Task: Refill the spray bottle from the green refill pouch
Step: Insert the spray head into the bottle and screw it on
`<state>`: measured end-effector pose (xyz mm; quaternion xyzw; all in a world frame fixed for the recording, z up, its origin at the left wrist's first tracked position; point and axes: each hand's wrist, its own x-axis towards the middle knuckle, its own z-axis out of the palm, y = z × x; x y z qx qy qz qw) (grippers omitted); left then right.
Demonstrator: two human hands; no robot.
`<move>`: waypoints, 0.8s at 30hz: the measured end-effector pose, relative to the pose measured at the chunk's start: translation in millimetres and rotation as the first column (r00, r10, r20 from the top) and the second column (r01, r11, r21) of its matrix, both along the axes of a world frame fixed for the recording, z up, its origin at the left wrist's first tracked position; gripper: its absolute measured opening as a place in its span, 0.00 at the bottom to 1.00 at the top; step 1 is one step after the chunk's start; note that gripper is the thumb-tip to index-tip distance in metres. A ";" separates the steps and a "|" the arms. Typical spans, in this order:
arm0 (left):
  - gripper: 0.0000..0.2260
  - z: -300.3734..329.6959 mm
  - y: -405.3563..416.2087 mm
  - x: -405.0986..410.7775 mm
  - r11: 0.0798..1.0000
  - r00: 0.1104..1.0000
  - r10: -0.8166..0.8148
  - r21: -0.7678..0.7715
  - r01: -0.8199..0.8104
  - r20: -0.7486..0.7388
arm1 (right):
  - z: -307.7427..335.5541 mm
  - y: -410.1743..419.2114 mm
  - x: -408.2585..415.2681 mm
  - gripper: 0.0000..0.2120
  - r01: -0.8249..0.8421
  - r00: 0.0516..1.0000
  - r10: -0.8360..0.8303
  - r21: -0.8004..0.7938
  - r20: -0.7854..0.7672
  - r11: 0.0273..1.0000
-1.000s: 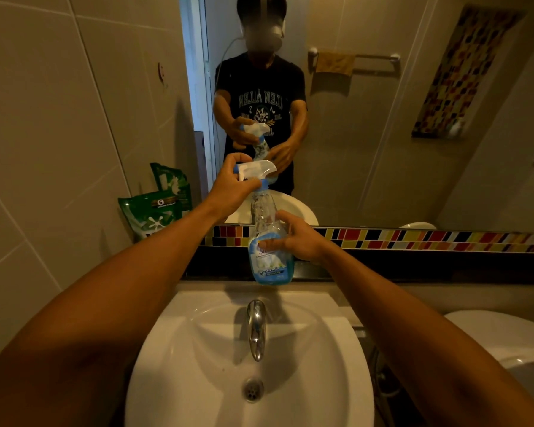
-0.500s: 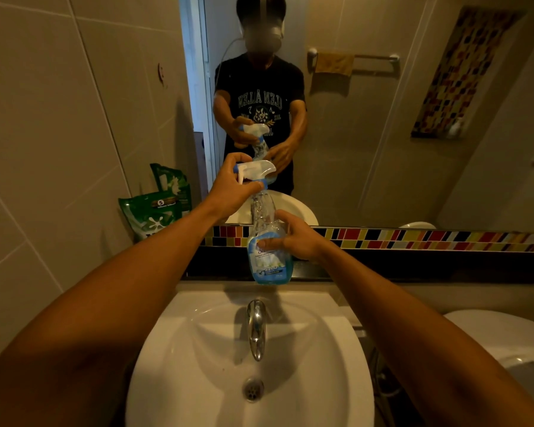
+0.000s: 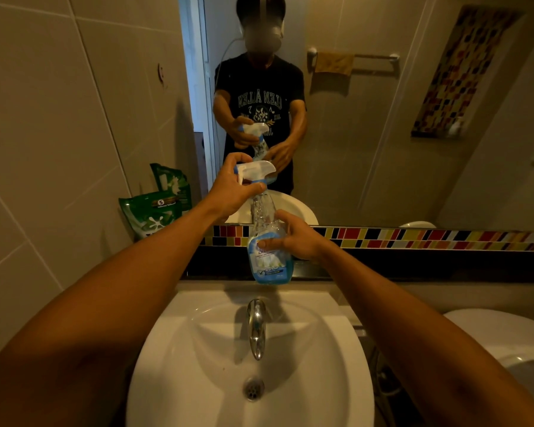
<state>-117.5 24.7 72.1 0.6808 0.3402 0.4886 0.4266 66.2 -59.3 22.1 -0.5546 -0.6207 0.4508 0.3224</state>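
Hidden and cut-off parts

The left hand (image 3: pixel 232 192) hides the spray bottle's (image 3: pixel 267 241) neck; its label print is unreadable; the toilet (image 3: pixel 506 340) runs off right.

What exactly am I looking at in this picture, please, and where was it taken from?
This is no machine: a person wears a camera on the head, looking forward and down, so the two bare arms reach in from the bottom. The mirror above the white sink shows that same person from the front. The left hand grips the white trigger head of a clear spray bottle, while the right hand holds the bottle's body above the tap. The bottle has a blue label and looks mostly empty. The head looks still fitted on the neck. The green refill pouch stands untouched against the left wall, its reflection behind it. Part of a toilet shows at right.
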 end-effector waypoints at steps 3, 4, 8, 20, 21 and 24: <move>0.26 0.8 2.4 -1.2 0.999 1.000 -0.009 -0.037 0.008 -0.016 | -0.1 -0.3 1.1 0.28 0.004 1.000 -0.003 -0.002 0.020 1.000; 0.26 0.5 2.1 -1.1 0.999 1.000 -0.007 -0.037 0.006 -0.013 | -0.1 -0.3 1.1 0.28 0.003 1.000 -0.003 -0.001 0.024 1.000; 0.24 -1.1 -2.6 -0.5 1.000 1.000 0.012 0.010 -0.012 0.006 | 0.0 -0.7 -0.2 0.28 -0.001 1.000 0.001 0.000 0.024 1.000; 0.23 -0.6 -2.0 0.8 1.000 1.000 0.002 -0.009 -0.003 -0.012 | -0.4 -0.4 0.5 0.27 0.004 1.000 -0.004 -0.006 0.018 1.000; 0.23 -0.9 -2.9 1.7 1.000 1.000 0.010 0.007 -0.010 -0.004 | -0.3 -0.5 0.1 0.27 0.005 1.000 -0.005 -0.003 0.022 1.000; 0.24 -1.8 -4.6 2.6 1.000 1.000 0.016 0.021 -0.016 0.010 | 0.2 -0.7 -1.0 0.28 0.003 1.000 -0.003 -0.002 0.022 1.000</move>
